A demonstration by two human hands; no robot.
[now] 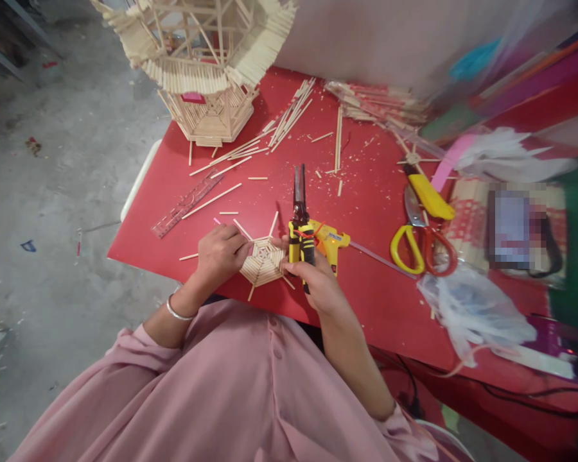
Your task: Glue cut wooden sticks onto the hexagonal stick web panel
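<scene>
A web-shaped panel of wooden sticks (262, 264) lies at the table's near edge, several sticks jutting past its rim. My left hand (220, 255) is closed at the panel's upper left edge, its fingertips pinching there; whether a loose stick is also in them I cannot tell. In my right hand (322, 282) is a pair of snips (301, 218) with yellow-and-black handles, its long dark jaws pointing away from me. The fingers of that hand also reach the panel's right edge. Just right of the snips lies a yellow glue gun (334, 242), partly hidden by my right hand.
A tower of sticks (216, 122) stands at the back left. Loose sticks (291, 115), a clear ruler (187, 204) and scraps lie across the red table (366, 192). To the right are scissors (417, 240), a utility knife (429, 192), a plastic bag (476, 308) and a phone (513, 228).
</scene>
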